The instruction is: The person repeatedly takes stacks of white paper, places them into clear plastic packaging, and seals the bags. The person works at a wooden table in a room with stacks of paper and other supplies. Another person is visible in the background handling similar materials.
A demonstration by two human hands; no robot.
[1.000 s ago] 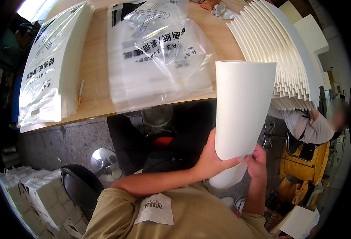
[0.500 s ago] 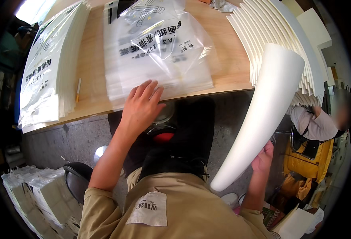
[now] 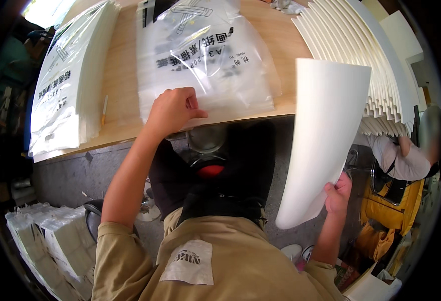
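A curved sheaf of white paper (image 3: 325,135) stands raised beyond the table's front edge, bowed along its length. My right hand (image 3: 338,194) is closed on its lower right edge, thumb on the near side. Flat on the table lies a clear plastic bag (image 3: 240,93) with black print, its near edge close to the table's front. There my left hand (image 3: 176,109) is closed, fingers curled and thumb against the fingertips in a pinch at the bag's near edge. The fold of film between those fingertips is hard to make out.
Filled clear bags (image 3: 60,95) are piled at the table's left, a thin white-and-orange stick (image 3: 104,110) beside them. Fanned stacks of white paper (image 3: 348,37) fill the right side. A seated person (image 3: 398,155) is at far right. Wrapped bundles (image 3: 55,243) stand on the floor, lower left.
My left hand has gone from spread fingers lying on the bag to a pinch at its near edge. The paper in my right hand has turned upright and opened out wider.
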